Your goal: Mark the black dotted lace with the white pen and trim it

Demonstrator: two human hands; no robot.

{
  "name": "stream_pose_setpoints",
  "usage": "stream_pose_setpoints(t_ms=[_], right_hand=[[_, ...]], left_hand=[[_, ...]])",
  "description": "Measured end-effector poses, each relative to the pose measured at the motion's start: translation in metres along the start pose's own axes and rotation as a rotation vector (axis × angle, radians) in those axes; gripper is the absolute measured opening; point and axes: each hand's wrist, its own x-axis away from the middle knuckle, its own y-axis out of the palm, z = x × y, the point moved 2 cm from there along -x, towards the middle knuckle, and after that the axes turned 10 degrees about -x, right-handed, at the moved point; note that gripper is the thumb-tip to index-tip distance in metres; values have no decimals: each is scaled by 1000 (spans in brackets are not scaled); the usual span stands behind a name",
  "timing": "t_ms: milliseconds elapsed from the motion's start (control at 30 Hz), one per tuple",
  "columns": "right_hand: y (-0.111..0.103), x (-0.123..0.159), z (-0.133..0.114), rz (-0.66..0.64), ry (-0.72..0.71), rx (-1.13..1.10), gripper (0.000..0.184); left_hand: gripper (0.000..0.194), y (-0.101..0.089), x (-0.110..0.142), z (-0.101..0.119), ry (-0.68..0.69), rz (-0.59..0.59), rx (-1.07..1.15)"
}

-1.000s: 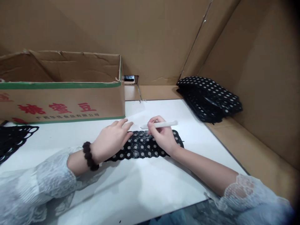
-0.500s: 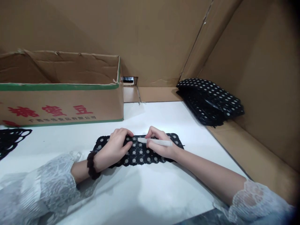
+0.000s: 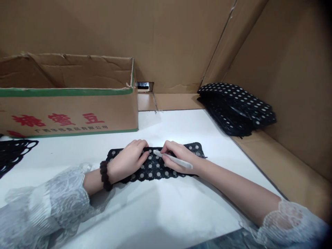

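A black sheet with rows of pale round dots (image 3: 157, 172) and a scalloped edge lies flat on the white tabletop. Across its left part rests my left hand (image 3: 129, 159), fingers bent over the far edge and thumb on the dots, gripping the sheet there. My right hand (image 3: 183, 156) is closed around a slim white pen-shaped tool (image 3: 181, 162) above the right half of the sheet. The tool's tip points left, at the dots near the far edge, close to my left thumb. Whether the tip touches the sheet I cannot tell. Both palms hide parts of the sheet.
An open cardboard box (image 3: 70, 109) with green edges and red lettering stands at the back left. Black looped mesh (image 3: 15, 154) lies at the left edge. Several dotted black sheets (image 3: 236, 107) are piled at the back right, against the cardboard wall (image 3: 287, 86).
The white tool has tilted, its rear end now lower than before. Both hands stay on or over the sheet, and the whole view has shifted slightly.
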Motion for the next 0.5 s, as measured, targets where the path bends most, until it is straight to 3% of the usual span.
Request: stream_pose_setpoints(t_ms=[200,333,500], right_hand=[[10,-3,8,-83,-102,289,6],[23,-5,9,-72,-71,469,9],[29,-8,-1,-31,-27,525,11]], left_hand=[[14,-1,-4,5,88,-80,-50],[10,-2,-4,9,101,-99,-24],[10,-4,-2,8,100,-116,5]])
